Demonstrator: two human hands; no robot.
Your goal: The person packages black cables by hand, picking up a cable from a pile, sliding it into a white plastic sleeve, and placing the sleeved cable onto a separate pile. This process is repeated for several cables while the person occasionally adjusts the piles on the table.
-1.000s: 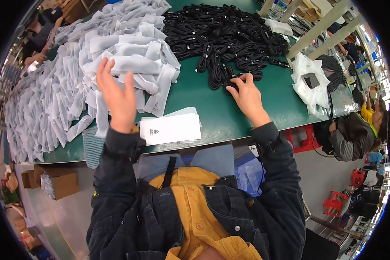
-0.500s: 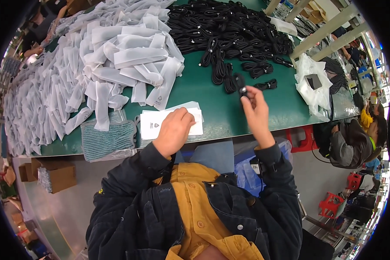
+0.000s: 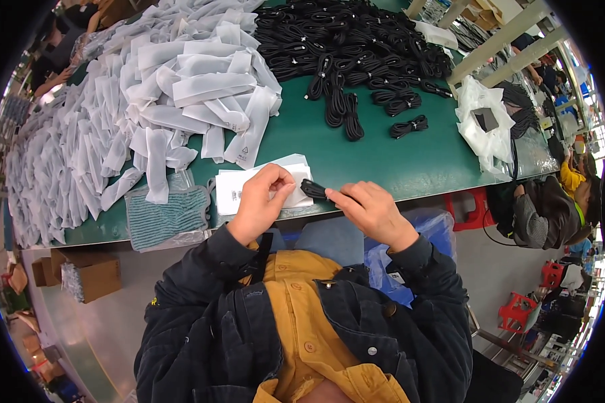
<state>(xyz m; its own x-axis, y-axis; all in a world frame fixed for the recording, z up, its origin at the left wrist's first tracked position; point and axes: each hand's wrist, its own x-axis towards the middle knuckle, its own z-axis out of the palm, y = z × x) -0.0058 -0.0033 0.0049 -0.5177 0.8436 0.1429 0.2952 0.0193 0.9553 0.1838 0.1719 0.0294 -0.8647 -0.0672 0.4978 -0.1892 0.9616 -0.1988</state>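
My right hand [image 3: 371, 209] grips one end of a coiled black cable [image 3: 312, 189], its other end pointing left at the bag stack. My left hand [image 3: 263, 200] has thumb and forefinger pinched on the edge of the top bag in a stack of flat whitish plastic bags [image 3: 230, 191] at the table's front edge. The cable's tip is right beside that bag edge; whether it is inside the mouth I cannot tell. Beyond my hands lies a large pile of black cable bundles [image 3: 356, 50], with a single bundle [image 3: 409, 126] nearer me.
Filled frosted bags [image 3: 208, 87] heap across the left of the green table [image 3: 383, 161]. A teal ribbed cloth [image 3: 168, 216] lies left of the stack. A crumpled white bag [image 3: 480, 124] sits at right, near metal posts [image 3: 501, 50]. Below are a cardboard box [image 3: 91, 272] and red stools.
My right hand has brought the cable from near the pile, down and left to the bag stack. My left hand has shifted from lying over the stack to pinching the top bag's edge.
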